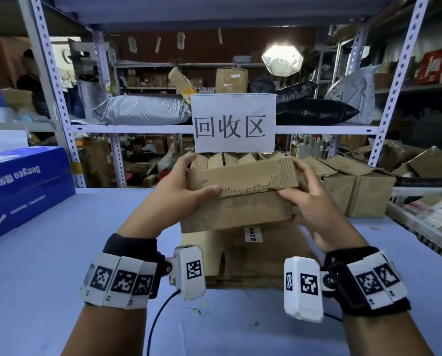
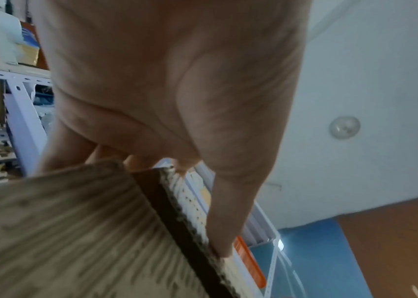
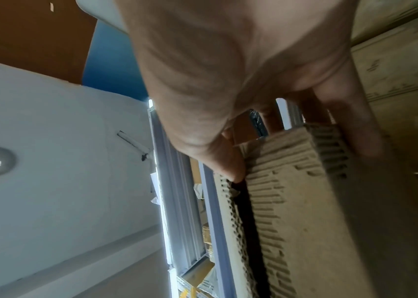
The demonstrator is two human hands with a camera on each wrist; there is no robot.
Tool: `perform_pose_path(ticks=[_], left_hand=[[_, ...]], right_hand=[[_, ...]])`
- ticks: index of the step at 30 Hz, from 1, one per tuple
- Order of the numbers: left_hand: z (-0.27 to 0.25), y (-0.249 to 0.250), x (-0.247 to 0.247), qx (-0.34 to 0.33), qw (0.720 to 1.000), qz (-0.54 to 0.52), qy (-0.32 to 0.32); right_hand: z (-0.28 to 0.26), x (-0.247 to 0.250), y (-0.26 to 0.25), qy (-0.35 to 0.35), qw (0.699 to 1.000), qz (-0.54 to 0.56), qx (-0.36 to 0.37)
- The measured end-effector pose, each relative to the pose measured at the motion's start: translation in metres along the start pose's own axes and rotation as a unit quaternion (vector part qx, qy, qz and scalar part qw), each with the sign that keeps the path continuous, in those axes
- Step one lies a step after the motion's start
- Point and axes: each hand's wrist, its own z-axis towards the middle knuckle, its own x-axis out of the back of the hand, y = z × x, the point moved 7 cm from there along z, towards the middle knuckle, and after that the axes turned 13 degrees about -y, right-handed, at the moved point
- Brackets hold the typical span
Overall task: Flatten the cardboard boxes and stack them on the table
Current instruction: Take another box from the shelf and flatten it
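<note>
Cardboard box (image 1: 243,191), gripped at both ends by left hand (image 1: 186,188) and right hand (image 1: 309,201), should be pressed evenly flat above the flattened stack (image 1: 261,255).

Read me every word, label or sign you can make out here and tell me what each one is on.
"回收区": white paper sign hung on the shelf rail.
"Deegeo", upside down: blue box on the table's left; its other print is too blurred to read.
White label on the flattened cardboard: too small to read.
Square coded markers on the wrist bands: no words.
</note>
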Motion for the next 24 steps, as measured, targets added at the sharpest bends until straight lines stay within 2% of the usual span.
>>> perform_pose_path(ticks=[4, 10, 15, 17, 21, 24], left_hand=[[-0.010, 0.023, 0.014, -0.093, 0.993, -0.078, 0.010], [-0.003, 0.026, 0.011, -0.151, 0.979, -0.134, 0.039], [0.014, 0.021, 0.010, -0.126, 0.976, -0.155, 0.091], [0.021, 0.017, 0.010, -0.103, 0.968, -0.201, 0.106], [0.034, 0.012, 0.003, -0.052, 0.954, -0.274, 0.111], [0.042, 0.006, 0.001, -0.049, 0.952, -0.272, 0.129]], right_hand=[[-0.002, 0.000, -0.024, 0.011, 0.999, -0.024, 0.048], [0.011, -0.001, -0.039, 0.009, 0.996, -0.018, 0.089], [0.022, -0.013, -0.045, -0.094, 0.988, -0.080, 0.089], [0.024, -0.019, -0.046, -0.125, 0.982, -0.121, 0.076], [0.026, -0.027, -0.055, -0.132, 0.950, -0.269, 0.087], [0.028, -0.024, -0.057, -0.126, 0.933, -0.321, 0.097]])
